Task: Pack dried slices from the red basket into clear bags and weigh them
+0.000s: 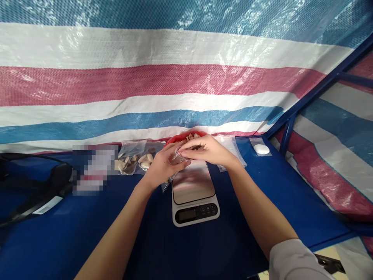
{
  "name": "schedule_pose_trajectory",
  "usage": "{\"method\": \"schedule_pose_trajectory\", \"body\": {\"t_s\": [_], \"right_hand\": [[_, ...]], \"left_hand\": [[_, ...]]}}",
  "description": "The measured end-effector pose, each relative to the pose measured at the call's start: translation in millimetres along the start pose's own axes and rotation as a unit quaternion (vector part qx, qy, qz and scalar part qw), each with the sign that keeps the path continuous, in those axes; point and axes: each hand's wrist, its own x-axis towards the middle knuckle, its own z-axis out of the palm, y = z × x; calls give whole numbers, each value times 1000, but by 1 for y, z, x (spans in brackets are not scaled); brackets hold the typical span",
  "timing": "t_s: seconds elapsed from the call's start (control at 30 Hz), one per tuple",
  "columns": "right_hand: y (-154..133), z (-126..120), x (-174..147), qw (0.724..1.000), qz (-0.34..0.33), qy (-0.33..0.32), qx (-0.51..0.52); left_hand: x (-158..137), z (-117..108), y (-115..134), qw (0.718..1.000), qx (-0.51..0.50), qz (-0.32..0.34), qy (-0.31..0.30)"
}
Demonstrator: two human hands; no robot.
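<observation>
Pinching a clear bag [176,158] in both hands [162,164], I've two filled bags [127,165] to their left, loose pieces [191,137] remaining beyond.

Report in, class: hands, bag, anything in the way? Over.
Left hand holding bag, right hand at its top. Bag by far end of scale, contents unclear. Hands partly block scale view.

Striped plastic sheeting [163,79] in blue, white and red forms the wall behind a deep blue tabletop [287,196]. At the right, blue metal bars [317,90] slant upward, with a second striped sheet [335,128] beyond them. Light glints off the wrinkled plastic.
</observation>
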Motion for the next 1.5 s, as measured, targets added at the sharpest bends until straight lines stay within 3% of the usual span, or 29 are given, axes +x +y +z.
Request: {"method": "schedule_pose_trajectory", "body": {"t_s": [0.2, 0.4, 0.6, 0.83, 0.93, 1.13, 1.23, 1.33, 1.43, 1.5], "right_hand": [[-3, -2, -1, 1000, 3, -7, -24], [5, -8, -12, 999, 0, 34, -12], [21, -12, -44, 995, 38, 79, 54], [47, -4, -84, 973, 102, 167, 126], [58, -3, -95, 962, 122, 192, 149], [65, -5, -106, 956, 153, 196, 158], [65, -8, -109, 959, 152, 189, 149], [65, -16, -116, 958, 148, 217, 116], [65, -24, -128, 956, 132, 260, 10], [63, -26, -136, 955, 118, 250, -108]], "left_hand": [[-2, 12, 3, 998, 55, -1, 6], [-5, 16, -4, 995, 94, 11, 0], [-26, 15, -11, 990, 138, -6, -17], [-55, 13, -13, 982, 185, -1, 25], [-60, 14, -15, 980, 195, -13, 37], [-59, 18, -16, 981, 191, -15, 8], [-59, 15, -14, 980, 200, -4, 22], [-65, 8, -16, 971, 226, 2, 77], [-75, -1, -23, 958, 266, 12, 109], [-82, -6, -29, 950, 298, 17, 95]]}}
